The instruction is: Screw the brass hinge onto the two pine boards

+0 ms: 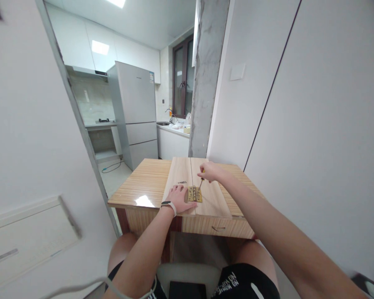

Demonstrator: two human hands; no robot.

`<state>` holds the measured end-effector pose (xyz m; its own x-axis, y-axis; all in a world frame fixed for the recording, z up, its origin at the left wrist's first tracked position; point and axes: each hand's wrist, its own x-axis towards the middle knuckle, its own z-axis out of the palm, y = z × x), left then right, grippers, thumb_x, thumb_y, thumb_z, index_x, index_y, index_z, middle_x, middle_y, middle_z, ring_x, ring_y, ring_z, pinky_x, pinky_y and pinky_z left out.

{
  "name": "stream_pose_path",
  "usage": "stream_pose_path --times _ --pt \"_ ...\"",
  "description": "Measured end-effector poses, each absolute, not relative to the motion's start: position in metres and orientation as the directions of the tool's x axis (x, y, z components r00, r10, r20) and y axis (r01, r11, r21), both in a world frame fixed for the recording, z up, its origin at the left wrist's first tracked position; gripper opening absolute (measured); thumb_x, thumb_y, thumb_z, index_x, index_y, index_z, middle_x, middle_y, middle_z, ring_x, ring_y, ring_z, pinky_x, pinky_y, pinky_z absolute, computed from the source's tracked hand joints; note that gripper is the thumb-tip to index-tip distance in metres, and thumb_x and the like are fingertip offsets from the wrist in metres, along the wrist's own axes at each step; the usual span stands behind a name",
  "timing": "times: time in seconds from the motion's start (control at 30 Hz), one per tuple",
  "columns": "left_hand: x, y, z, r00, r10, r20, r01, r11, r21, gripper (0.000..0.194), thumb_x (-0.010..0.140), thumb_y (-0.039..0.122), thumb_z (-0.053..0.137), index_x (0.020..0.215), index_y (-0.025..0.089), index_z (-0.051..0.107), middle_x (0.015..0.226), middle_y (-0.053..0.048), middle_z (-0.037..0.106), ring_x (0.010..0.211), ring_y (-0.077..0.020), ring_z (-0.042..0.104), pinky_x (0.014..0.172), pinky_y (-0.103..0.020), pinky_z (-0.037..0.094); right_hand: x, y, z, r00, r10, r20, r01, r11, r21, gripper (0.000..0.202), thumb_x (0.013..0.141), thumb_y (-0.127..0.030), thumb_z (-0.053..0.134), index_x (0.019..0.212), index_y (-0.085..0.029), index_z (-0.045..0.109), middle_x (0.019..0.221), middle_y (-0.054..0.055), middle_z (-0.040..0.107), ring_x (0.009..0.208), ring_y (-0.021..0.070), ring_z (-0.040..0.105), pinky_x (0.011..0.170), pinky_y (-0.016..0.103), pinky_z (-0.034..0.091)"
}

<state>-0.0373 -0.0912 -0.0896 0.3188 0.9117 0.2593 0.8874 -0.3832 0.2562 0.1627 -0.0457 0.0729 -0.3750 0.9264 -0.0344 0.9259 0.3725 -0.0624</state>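
Observation:
A brass hinge (194, 194) lies across the seam between two pale wooden boards (181, 168) on the table. My right hand (209, 171) is closed around the handle of a screwdriver (201, 183), whose shaft slants down to the hinge's right leaf. Flat on the left board, my left hand (180, 199) has its fingers spread beside the hinge's left leaf, with the thumb along its near edge. Just beyond those fingers sits a small group of dark screws (182, 182), too small to tell apart.
The wood-grain table (149, 178) has a drawer with a handle (218, 228) at its front. A wall (299, 124) rises close on the right. Past the table, a grey refrigerator (139, 97) and a sink counter (173, 137) stand in a kitchen.

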Motion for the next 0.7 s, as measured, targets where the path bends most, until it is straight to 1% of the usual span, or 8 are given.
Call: stream_pose_path --times 0.03,0.1,0.2,0.27,0.37,0.5,0.6,0.7 --pt "-0.037 -0.091 -0.089 0.317 0.913 0.258 0.888 -0.381 0.256 0.090 0.072 0.092 0.048 0.136 0.029 0.053 0.141 -0.012 0.051 0.131 -0.0390 0.043 0.110 -0.053 0.034 0.163 -0.047 0.073 -0.365 0.930 -0.039 0.930 0.362 -0.071 0.030 0.096 -0.043 0.059 0.096 -0.015 0.071 0.077 0.006 0.075 0.056 0.0123 0.066 0.058 0.022 0.041" --pt "-0.038 -0.091 -0.089 0.314 0.916 0.250 0.892 -0.375 0.254 0.091 0.071 0.093 0.048 0.137 0.030 0.053 0.142 -0.012 0.051 0.131 -0.0388 0.042 0.110 -0.053 0.033 0.163 -0.049 0.075 -0.369 0.929 -0.031 0.928 0.367 -0.058 0.028 0.093 -0.042 0.064 0.096 -0.016 0.070 0.083 0.007 0.076 0.062 0.0134 0.067 0.059 0.022 0.041" --pt "-0.038 -0.091 -0.091 0.317 0.914 0.252 0.891 -0.378 0.253 0.093 0.071 0.094 0.047 0.138 0.029 0.053 0.142 -0.012 0.050 0.131 -0.0385 0.042 0.110 -0.053 0.033 0.163 -0.050 0.078 -0.417 0.909 -0.024 0.909 0.416 -0.017 0.022 0.080 -0.028 0.077 0.098 -0.017 0.070 0.097 0.007 0.076 0.084 0.0172 0.069 0.062 0.022 0.041" --pt "-0.038 -0.090 -0.092 0.320 0.909 0.266 0.887 -0.387 0.253 0.093 0.071 0.094 0.046 0.136 0.029 0.054 0.140 -0.012 0.051 0.130 -0.0384 0.043 0.109 -0.052 0.034 0.163 -0.051 0.079 -0.442 0.896 -0.047 0.897 0.442 -0.019 0.026 0.075 -0.019 0.078 0.099 -0.018 0.070 0.102 0.006 0.075 0.090 0.0177 0.068 0.062 0.021 0.040" --pt "-0.039 -0.089 -0.093 0.321 0.904 0.282 0.884 -0.393 0.254 0.093 0.070 0.095 0.046 0.134 0.028 0.055 0.139 -0.013 0.052 0.129 -0.0386 0.044 0.108 -0.052 0.036 0.163 -0.051 0.080 -0.452 0.889 -0.069 0.892 0.449 -0.057 0.023 0.076 -0.016 0.076 0.098 -0.018 0.070 0.100 0.005 0.076 0.087 0.0159 0.067 0.062 0.021 0.040" --pt "-0.039 -0.090 -0.093 0.327 0.903 0.278 0.880 -0.398 0.258 0.092 0.070 0.094 0.046 0.134 0.028 0.055 0.139 -0.013 0.053 0.129 -0.0386 0.044 0.108 -0.052 0.036 0.163 -0.051 0.082 -0.441 0.894 -0.083 0.897 0.436 -0.075 0.020 0.078 -0.014 0.076 0.098 -0.018 0.071 0.090 0.003 0.077 0.083 0.0146 0.068 0.063 0.021 0.041" --pt "-0.039 -0.091 -0.091 0.321 0.911 0.259 0.886 -0.385 0.259 0.091 0.071 0.093 0.047 0.135 0.029 0.054 0.141 -0.012 0.051 0.131 -0.0387 0.043 0.110 -0.053 0.034 0.163 -0.051 0.085 -0.429 0.896 -0.110 0.902 0.433 0.005 0.020 0.076 -0.012 0.078 0.094 -0.018 0.073 0.093 0.004 0.077 0.084 0.0159 0.069 0.065 0.022 0.042" --pt "-0.039 -0.092 -0.090 0.317 0.918 0.240 0.889 -0.376 0.262 0.091 0.072 0.093 0.046 0.137 0.030 0.053 0.143 -0.012 0.049 0.132 -0.0391 0.041 0.111 -0.054 0.032 0.163 -0.050 0.083 -0.464 0.883 -0.064 0.873 0.469 0.137 0.020 0.075 -0.012 0.078 0.094 -0.019 0.074 0.100 0.006 0.077 0.089 0.0190 0.069 0.068 0.024 0.042"
